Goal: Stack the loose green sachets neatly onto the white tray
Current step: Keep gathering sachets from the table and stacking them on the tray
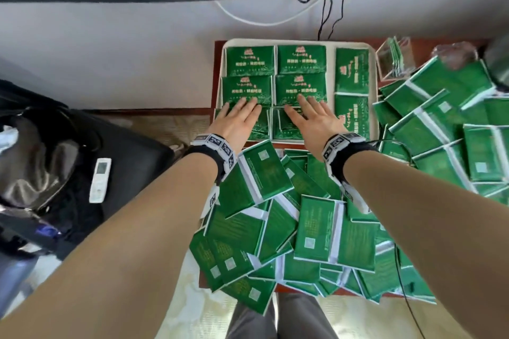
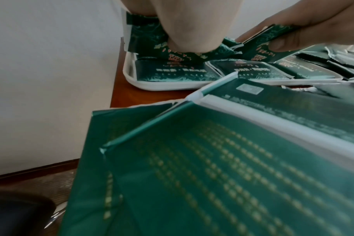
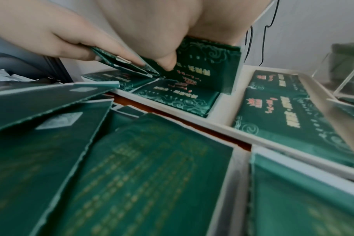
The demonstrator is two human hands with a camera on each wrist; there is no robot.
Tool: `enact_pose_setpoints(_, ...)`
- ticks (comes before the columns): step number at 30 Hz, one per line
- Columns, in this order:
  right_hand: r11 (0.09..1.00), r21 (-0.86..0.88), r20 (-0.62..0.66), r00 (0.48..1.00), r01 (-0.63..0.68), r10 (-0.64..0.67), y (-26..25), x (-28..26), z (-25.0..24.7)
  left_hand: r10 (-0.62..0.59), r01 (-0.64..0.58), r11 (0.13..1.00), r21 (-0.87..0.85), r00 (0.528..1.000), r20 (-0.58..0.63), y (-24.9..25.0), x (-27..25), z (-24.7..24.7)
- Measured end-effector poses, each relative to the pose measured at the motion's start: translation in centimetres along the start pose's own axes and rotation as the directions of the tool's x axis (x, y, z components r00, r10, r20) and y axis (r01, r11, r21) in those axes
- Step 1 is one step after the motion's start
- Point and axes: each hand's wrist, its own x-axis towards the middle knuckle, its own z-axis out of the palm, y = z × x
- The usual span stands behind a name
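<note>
Your left hand (image 1: pixel 239 120) and right hand (image 1: pixel 312 118) each pinch a small sheaf of sachets (image 3: pixel 207 67), thumb beneath, fingers (image 1: pixel 249 104) nearly straight on top, over the near stacks on the tray (image 1: pixel 372 69). Loose sachets (image 1: pixel 316 231) lie heaped nearer you.

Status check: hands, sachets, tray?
Left hand and right hand each hold sachets over the white tray, near row. Loose sachets crowd the near rim.

Print on the sachets, none of it legible

The green sachets (image 1: pixel 301 63) carry gold and red characters and small square codes; the wrist bands (image 1: pixel 217 146) carry black-and-white markers; nothing reads clearly.
</note>
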Motion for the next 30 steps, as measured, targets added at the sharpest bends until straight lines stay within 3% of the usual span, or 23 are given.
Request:
enact_pose_setpoints(16, 0.999, 0.038, -0.050, 0.998, 0.037, -0.035, -0.5, 1.8, 2.0, 0.038, -0.036, 0.998, 0.046, 0.999, -0.036, -0.5, 0.8, 2.4)
enact_pose_setpoints(30, 0.999, -0.053, -0.086, 0.996, 0.012, -0.017, -0.5, 2.1, 3.8, 0.050, -0.047, 0.996, 0.079, 0.998, -0.037, -1.0, 0.8, 1.9)
